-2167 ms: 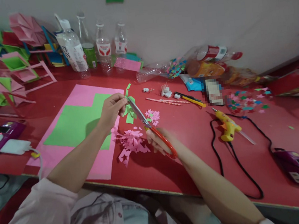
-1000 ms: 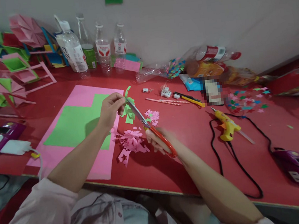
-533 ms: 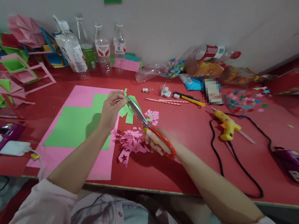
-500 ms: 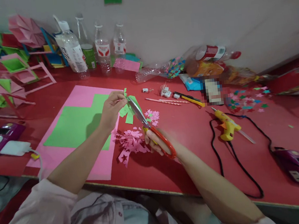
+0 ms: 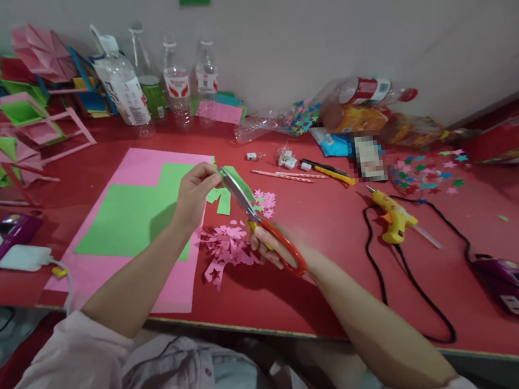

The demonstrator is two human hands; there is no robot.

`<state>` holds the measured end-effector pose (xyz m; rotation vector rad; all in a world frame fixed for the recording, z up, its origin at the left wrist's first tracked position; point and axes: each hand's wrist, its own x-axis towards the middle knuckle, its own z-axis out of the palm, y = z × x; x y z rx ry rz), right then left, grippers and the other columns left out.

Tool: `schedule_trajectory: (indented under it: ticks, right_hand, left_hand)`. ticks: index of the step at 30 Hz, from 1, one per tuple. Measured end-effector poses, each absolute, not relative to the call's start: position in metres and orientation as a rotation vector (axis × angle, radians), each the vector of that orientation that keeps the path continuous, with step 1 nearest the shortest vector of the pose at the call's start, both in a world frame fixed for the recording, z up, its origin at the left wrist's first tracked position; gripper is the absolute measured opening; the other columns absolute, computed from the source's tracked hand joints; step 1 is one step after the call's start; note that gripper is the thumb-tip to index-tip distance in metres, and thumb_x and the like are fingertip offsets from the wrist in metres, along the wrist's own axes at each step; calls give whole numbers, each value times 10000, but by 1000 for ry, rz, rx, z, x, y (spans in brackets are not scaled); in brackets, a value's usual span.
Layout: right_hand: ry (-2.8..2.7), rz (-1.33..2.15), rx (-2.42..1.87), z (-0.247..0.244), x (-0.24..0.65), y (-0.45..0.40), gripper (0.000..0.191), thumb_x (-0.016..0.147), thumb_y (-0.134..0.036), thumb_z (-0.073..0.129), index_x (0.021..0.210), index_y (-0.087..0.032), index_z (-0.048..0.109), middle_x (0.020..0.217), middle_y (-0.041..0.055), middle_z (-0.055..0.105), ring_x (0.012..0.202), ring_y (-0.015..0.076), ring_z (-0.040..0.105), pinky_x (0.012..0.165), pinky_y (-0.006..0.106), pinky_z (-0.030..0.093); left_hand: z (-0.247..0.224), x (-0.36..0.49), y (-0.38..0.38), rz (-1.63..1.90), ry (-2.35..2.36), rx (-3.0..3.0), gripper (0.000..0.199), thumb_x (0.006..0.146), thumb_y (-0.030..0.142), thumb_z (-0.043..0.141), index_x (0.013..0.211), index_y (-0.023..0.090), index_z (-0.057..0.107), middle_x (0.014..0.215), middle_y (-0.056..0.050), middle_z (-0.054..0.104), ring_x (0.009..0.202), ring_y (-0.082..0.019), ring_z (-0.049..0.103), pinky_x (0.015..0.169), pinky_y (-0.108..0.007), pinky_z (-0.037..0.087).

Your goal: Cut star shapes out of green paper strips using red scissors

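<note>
My right hand (image 5: 272,246) is closed round the red and yellow handles of the scissors (image 5: 280,242), whose blades point up and left. Between the fingertips of my left hand (image 5: 197,192) is a small piece of green paper (image 5: 216,164), right at the blade tips. Below the blades lie green paper scraps (image 5: 224,202), small pink paper stars (image 5: 266,202) and a heap of pink offcuts (image 5: 228,247). Left of them a large green sheet (image 5: 125,218) rests on a pink sheet (image 5: 134,164), partly under my left forearm.
Plastic bottles (image 5: 178,85) stand along the wall. Folded paper models (image 5: 23,114) fill the back left. On the right are a yellow glue gun (image 5: 396,217) with a black cable, a purple power strip (image 5: 513,288), coloured stars (image 5: 428,173) and a yellow cutter (image 5: 338,175).
The green piece at my left fingertips shows less above the blades than before. Both hands have stayed in almost the same place.
</note>
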<state>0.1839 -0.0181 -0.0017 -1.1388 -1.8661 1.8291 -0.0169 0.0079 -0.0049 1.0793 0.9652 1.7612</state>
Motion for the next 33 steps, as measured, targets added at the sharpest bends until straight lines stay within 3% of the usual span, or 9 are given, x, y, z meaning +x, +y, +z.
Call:
schedule_trajectory:
  ticks: [5,33]
  right_hand:
    - [-1889,1809,-1175,3,184,-17,503,817,-665,445,637,-196,470,338,-104,346,271,48,326,391,223,393]
    - [-1829,1792,-1181,7,177,-24,570,744,-766,447,592,-220,381,363,-101,331,269,50,304,354,233,381]
  left_hand:
    - [-4,-22,9,1741,945,1137,91,684,154,604,603,181,574,589,33,543,596,-78,519,632,-239,426]
    - [-5,-13,6,1787,961,1036,119,702,181,609,602,178,545,588,44,494,601,-63,474,641,-219,412]
